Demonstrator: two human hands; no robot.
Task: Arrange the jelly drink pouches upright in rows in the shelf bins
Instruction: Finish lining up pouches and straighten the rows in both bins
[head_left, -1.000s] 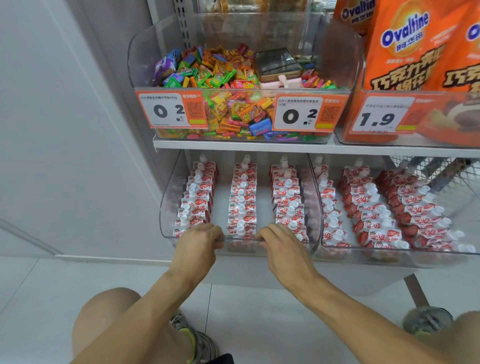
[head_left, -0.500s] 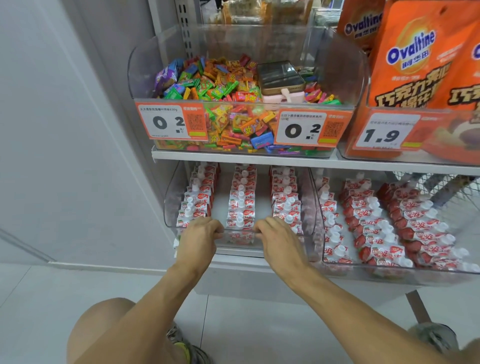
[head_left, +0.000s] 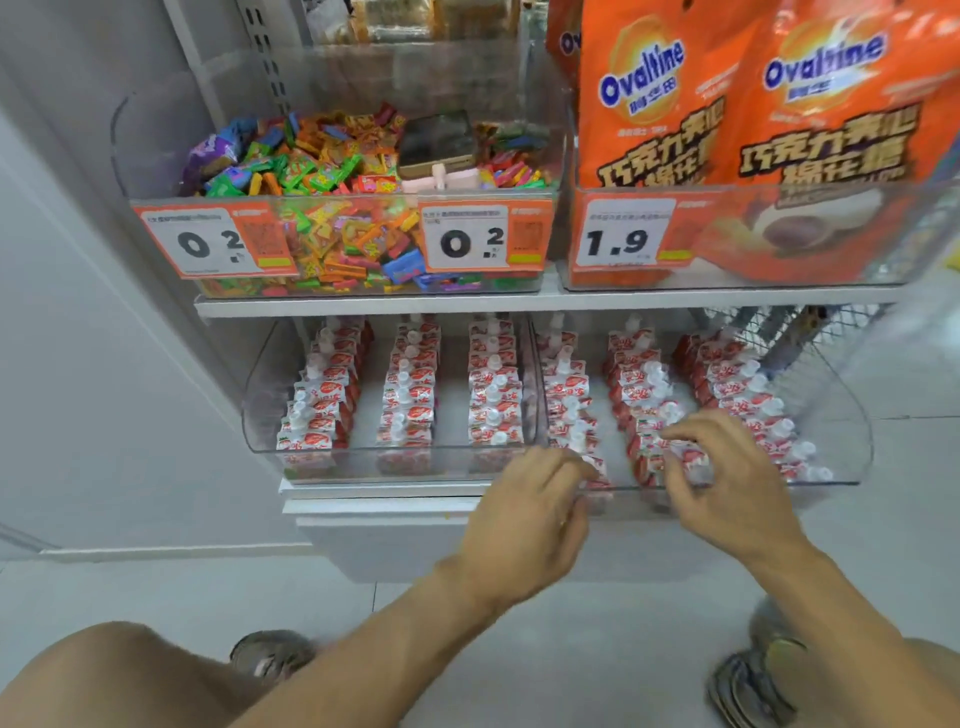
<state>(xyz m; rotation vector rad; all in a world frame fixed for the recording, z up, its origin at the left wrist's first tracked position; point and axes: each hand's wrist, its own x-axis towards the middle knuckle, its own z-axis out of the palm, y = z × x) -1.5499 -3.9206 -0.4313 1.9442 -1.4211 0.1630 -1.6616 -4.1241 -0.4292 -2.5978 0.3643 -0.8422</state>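
Observation:
Two clear bins sit side by side on the lowest shelf. The left bin (head_left: 260, 415) holds three upright rows of red-and-white jelly drink pouches (head_left: 405, 400) and sits pushed back under the shelf. The right bin (head_left: 852, 441) sticks out further and also holds three rows of pouches (head_left: 644, 384). My left hand (head_left: 530, 509) is at the right bin's front rim, fingers curled, holding nothing I can see. My right hand (head_left: 727, 478) hovers over the front rim with fingers spread above the front pouches.
The shelf above carries a clear bin of mixed candy (head_left: 332, 176) with price tags and a bin of orange Ovaltine bags (head_left: 727, 104). A grey wall (head_left: 78, 338) stands at the left. My knees and shoes are on the tiled floor (head_left: 571, 649) below.
Both hands let go of the left bin's front rim and moved right to the right bin. The left bin now sits further back under the shelf.

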